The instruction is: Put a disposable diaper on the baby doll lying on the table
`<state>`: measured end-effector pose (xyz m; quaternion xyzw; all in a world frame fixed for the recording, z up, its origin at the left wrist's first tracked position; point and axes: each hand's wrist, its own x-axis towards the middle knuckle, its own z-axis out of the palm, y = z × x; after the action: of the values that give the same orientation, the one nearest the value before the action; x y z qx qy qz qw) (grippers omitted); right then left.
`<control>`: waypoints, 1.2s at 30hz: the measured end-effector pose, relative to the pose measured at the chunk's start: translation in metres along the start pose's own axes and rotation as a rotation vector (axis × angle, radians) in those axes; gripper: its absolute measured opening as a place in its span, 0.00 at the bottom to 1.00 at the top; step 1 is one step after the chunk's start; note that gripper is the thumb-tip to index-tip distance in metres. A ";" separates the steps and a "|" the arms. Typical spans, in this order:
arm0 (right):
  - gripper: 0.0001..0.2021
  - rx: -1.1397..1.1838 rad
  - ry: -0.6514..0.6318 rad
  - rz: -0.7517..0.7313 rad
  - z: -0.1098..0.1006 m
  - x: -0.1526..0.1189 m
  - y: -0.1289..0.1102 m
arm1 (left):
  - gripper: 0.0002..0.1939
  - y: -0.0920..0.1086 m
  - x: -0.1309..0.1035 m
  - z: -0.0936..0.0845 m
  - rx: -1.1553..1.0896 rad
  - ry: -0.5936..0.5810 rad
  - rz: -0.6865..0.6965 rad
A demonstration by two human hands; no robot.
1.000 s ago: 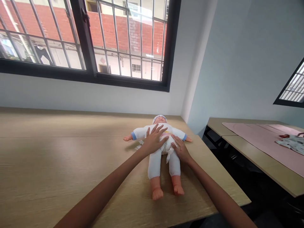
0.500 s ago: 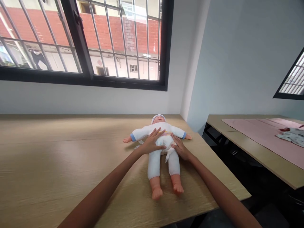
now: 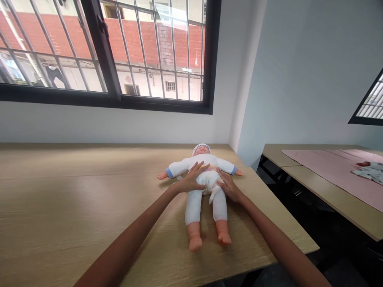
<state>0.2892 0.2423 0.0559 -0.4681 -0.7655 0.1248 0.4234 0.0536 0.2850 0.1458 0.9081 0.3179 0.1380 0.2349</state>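
Observation:
A baby doll [image 3: 196, 161] in a white outfit with blue cuffs and a white cap lies on its back on the wooden table [image 3: 89, 223], feet toward me. Around its hips is a white diaper [image 3: 207, 179]. My left hand [image 3: 193, 178] rests over the doll's belly and the diaper's left side, fingers spread. On the other side, my right hand [image 3: 230, 186] lies against the diaper's right edge with its fingers stretched out. A loose white diaper end [image 3: 213, 194] hangs between the doll's legs, near my right thumb.
The table's right edge runs close beside my right forearm. Across a gap stands a second table [image 3: 323, 191] with a pink mat [image 3: 326, 167] and a patterned cloth bundle [image 3: 369, 172]. A barred window [image 3: 161, 52] is in the wall behind.
The view has shifted slightly. Both hands stay on the doll in nearly the same places, and the doll's legs have barely moved.

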 end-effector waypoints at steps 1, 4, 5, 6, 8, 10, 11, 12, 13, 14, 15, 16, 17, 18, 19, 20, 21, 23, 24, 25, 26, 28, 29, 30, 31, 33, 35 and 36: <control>0.28 0.000 0.009 0.000 0.000 0.000 -0.001 | 0.43 0.001 -0.001 0.000 0.011 0.007 -0.003; 0.26 -0.010 0.105 -0.008 -0.001 0.001 -0.009 | 0.42 0.006 0.000 -0.001 0.064 0.080 0.020; 0.24 -0.012 0.160 -0.013 -0.002 0.002 -0.014 | 0.40 0.007 0.000 -0.001 0.078 0.111 0.040; 0.22 -0.013 0.218 -0.022 -0.003 0.003 -0.019 | 0.38 0.008 0.001 0.000 0.085 0.146 0.063; 0.16 -0.018 0.313 -0.048 -0.006 0.006 -0.029 | 0.30 0.009 0.005 0.002 0.077 0.222 0.105; 0.12 -0.037 0.361 -0.075 -0.007 0.007 -0.037 | 0.20 0.008 0.008 0.006 0.053 0.293 0.142; 0.11 -0.047 0.370 -0.083 -0.006 0.007 -0.039 | 0.17 0.007 0.009 0.007 0.039 0.317 0.160; 0.09 -0.050 0.374 -0.086 -0.006 0.007 -0.040 | 0.15 0.006 0.011 0.009 0.022 0.334 0.178; 0.09 -0.046 0.378 -0.085 -0.005 0.007 -0.040 | 0.13 0.005 0.011 0.010 0.003 0.346 0.196; 0.08 -0.038 0.384 -0.081 -0.004 0.006 -0.040 | 0.12 0.004 0.012 0.011 -0.019 0.361 0.209; 0.07 -0.027 0.390 -0.077 -0.003 0.006 -0.040 | 0.10 0.003 0.012 0.012 -0.041 0.379 0.219; 0.07 -0.019 0.396 -0.075 -0.002 0.006 -0.040 | 0.09 0.003 0.012 0.012 -0.061 0.398 0.227; 0.06 -0.015 0.400 -0.077 -0.002 0.006 -0.039 | 0.07 0.003 0.012 0.012 -0.075 0.414 0.236; 0.06 -0.014 0.403 -0.080 -0.001 0.006 -0.039 | 0.07 0.003 0.012 0.012 -0.082 0.425 0.247; 0.06 -0.014 0.404 -0.082 -0.001 0.006 -0.039 | 0.07 0.004 0.011 0.011 -0.083 0.430 0.258; 0.07 -0.012 0.401 -0.083 -0.001 0.006 -0.039 | 0.07 0.005 0.011 0.011 -0.082 0.430 0.266; 0.07 -0.008 0.398 -0.080 -0.001 0.006 -0.039 | 0.06 0.006 0.011 0.010 -0.081 0.427 0.269; 0.07 -0.005 0.386 -0.072 -0.002 0.006 -0.039 | 0.06 0.008 0.012 0.009 -0.081 0.418 0.261; 0.07 -0.008 0.381 -0.072 -0.002 0.005 -0.040 | 0.06 0.009 0.012 0.009 -0.075 0.412 0.254; 0.07 -0.014 0.377 -0.075 -0.002 0.005 -0.040 | 0.06 0.009 0.012 0.009 -0.064 0.406 0.252; 0.07 -0.023 0.374 -0.081 -0.002 0.005 -0.041 | 0.07 0.010 0.011 0.009 -0.046 0.402 0.257; 0.07 -0.037 0.365 -0.099 -0.002 0.005 -0.042 | 0.09 0.010 0.011 0.010 0.006 0.388 0.276; 0.08 -0.041 0.359 -0.106 -0.002 0.005 -0.043 | 0.11 0.010 0.011 0.011 0.036 0.380 0.284; 0.08 -0.044 0.354 -0.112 -0.002 0.005 -0.045 | 0.11 0.011 0.011 0.011 0.065 0.370 0.286; 0.08 -0.049 0.350 -0.116 -0.002 0.005 -0.046 | 0.11 0.012 0.010 0.012 0.092 0.364 0.284; 0.07 -0.065 0.348 -0.120 -0.002 0.005 -0.048 | 0.09 0.015 0.010 0.012 0.132 0.358 0.276; 0.07 -0.081 0.346 -0.122 -0.002 0.005 -0.051 | 0.08 0.020 0.008 0.010 0.145 0.354 0.278; 0.07 -0.087 0.343 -0.123 -0.002 0.004 -0.052 | 0.07 0.024 0.007 0.009 0.143 0.348 0.280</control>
<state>0.2583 0.2180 0.0900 -0.4528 -0.7137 -0.0160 0.5341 0.0744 0.2703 0.1510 0.9202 0.2337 0.3007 0.0901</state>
